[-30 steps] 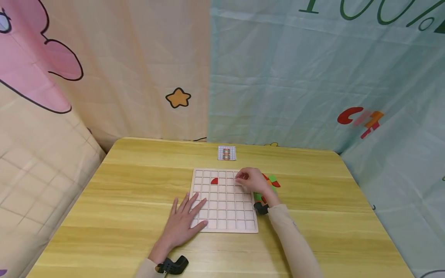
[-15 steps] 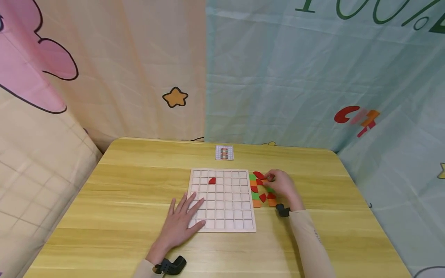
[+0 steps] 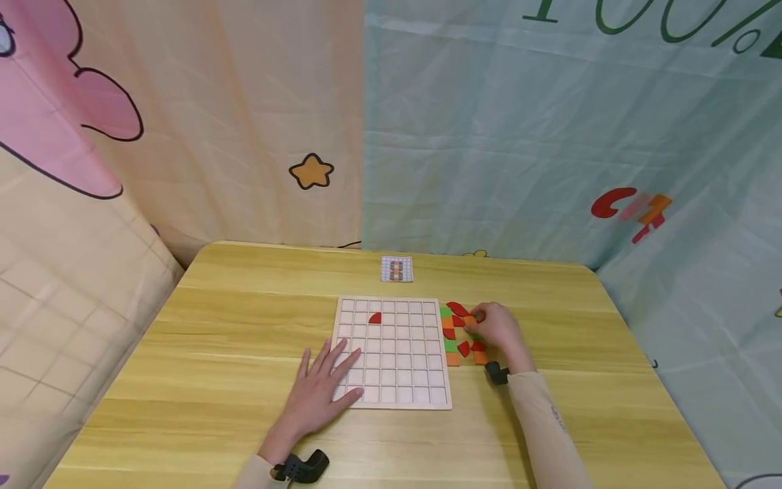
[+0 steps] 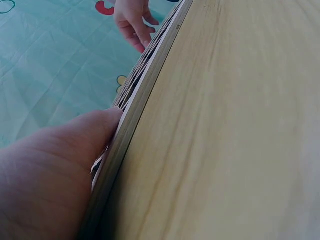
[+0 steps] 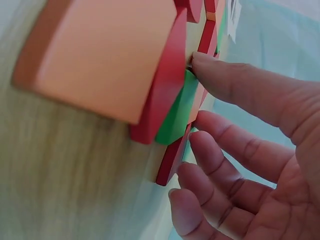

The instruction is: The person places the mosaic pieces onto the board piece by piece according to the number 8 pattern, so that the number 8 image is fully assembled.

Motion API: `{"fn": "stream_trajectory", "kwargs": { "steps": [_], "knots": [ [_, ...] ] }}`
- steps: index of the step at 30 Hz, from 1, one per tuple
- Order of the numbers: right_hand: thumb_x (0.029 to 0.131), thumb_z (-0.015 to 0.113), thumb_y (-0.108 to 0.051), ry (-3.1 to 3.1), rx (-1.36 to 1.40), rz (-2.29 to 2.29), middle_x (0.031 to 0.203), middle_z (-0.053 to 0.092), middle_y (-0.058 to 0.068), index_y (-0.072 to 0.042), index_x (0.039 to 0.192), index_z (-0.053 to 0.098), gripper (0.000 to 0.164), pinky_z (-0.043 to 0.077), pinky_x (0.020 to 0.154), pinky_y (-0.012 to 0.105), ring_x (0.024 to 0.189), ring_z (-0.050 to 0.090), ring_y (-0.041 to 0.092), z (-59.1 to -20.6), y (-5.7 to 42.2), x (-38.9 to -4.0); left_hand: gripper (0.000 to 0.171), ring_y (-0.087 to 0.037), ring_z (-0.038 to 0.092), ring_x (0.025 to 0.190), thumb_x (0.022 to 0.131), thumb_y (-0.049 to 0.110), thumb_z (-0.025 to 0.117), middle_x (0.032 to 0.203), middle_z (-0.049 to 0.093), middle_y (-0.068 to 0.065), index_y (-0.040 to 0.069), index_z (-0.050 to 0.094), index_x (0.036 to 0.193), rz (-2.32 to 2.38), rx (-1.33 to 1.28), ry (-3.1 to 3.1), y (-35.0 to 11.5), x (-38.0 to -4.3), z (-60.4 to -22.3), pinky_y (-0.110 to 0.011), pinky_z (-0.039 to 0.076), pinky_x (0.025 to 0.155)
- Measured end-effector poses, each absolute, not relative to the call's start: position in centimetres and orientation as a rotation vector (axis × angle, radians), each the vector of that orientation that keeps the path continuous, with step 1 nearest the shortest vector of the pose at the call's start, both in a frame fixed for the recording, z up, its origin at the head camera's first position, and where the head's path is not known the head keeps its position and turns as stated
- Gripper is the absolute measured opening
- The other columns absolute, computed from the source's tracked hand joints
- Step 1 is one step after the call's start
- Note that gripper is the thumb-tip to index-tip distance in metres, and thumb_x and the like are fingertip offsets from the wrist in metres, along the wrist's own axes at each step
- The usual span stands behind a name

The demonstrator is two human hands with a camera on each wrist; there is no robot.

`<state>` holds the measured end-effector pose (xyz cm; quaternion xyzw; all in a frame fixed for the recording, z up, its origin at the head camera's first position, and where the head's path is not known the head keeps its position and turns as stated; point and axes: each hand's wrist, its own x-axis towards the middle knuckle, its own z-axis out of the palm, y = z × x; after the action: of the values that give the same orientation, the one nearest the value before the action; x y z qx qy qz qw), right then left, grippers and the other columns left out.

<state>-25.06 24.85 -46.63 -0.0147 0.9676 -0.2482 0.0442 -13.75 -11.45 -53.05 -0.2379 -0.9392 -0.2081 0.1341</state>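
Observation:
My left hand (image 3: 324,390) lies with fingers spread on the left edge of a white gridded board (image 3: 400,367); its thumb (image 4: 102,127) rests at the board's near edge. One red quarter-round piece (image 3: 375,318) sits in a cell in the upper part of the grid. Right of the board, my right hand (image 3: 497,326) reaches into a cluster of flat coloured blocks. Its thumb and index fingertip are on either side of an orange block (image 3: 470,321), which a green block (image 5: 177,107) partly hides in the right wrist view; I cannot tell whether they pinch it.
Red, green and orange blocks lie close together along the board's right side, among them a red leaf-shaped block (image 3: 457,309) and an orange square (image 5: 105,55) near the right wrist camera. A small printed pattern card (image 3: 397,269) lies behind the board. Curtains hang behind the table (image 3: 244,305).
My right hand has moved from over the board's upper right to the blocks on the right, and has shifted only slightly since half a second ago. My left hand has stayed put.

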Motion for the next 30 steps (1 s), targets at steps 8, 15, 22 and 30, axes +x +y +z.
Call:
{"fn": "stream_trajectory", "kwargs": {
  "steps": [8, 15, 22, 30],
  "knots": [
    [0.079, 0.078, -0.016, 2.939, -0.077, -0.845, 0.079, 0.055, 0.008, 0.001, 0.099, 0.067, 0.029, 0.042, 0.061, 0.033, 0.07, 0.048, 0.024, -46.71, 25.14, -25.05, 0.065, -0.036, 0.019, 0.139, 0.09, 0.054, 0.053, 0.152, 0.03, -0.01, 0.021, 0.043, 0.145, -0.594, -0.693, -2.742, -11.44, -13.85, -53.07, -0.06, 0.003, 0.109],
    [0.08, 0.077, -0.013, 2.947, -0.157, -0.816, 0.082, 0.056, 0.008, 0.0, 0.102, 0.069, 0.027, 0.044, 0.064, 0.033, 0.073, 0.048, 0.024, -46.84, 25.31, -24.91, 0.065, -0.035, 0.018, 0.14, 0.09, 0.055, 0.054, 0.153, 0.028, -0.009, 0.022, 0.042, 0.145, -0.593, -0.686, -2.765, -11.49, -13.76, -53.02, -0.059, 0.001, 0.109],
    [0.083, 0.074, -0.011, 2.96, -0.143, -0.779, 0.084, 0.053, 0.008, -0.002, 0.101, 0.067, 0.022, 0.043, 0.065, 0.035, 0.075, 0.047, 0.024, -46.95, 25.15, -25.09, 0.066, -0.033, 0.016, 0.141, 0.09, 0.055, 0.052, 0.153, 0.027, -0.008, 0.023, 0.04, 0.146, -0.589, -0.675, -2.788, -11.57, -13.68, -52.93, -0.058, 0.0, 0.11],
    [0.084, 0.071, -0.006, 2.965, -0.162, -0.864, 0.088, 0.053, 0.011, -0.002, 0.087, 0.064, 0.008, 0.047, 0.073, 0.04, 0.079, 0.05, 0.027, -47.03, 25.41, -24.9, 0.065, -0.035, 0.018, 0.14, 0.09, 0.054, 0.053, 0.152, 0.029, -0.009, 0.022, 0.041, 0.145, -0.583, -0.677, -2.774, -11.54, -13.61, -52.79, -0.059, 0.002, 0.109]
  ]
}}
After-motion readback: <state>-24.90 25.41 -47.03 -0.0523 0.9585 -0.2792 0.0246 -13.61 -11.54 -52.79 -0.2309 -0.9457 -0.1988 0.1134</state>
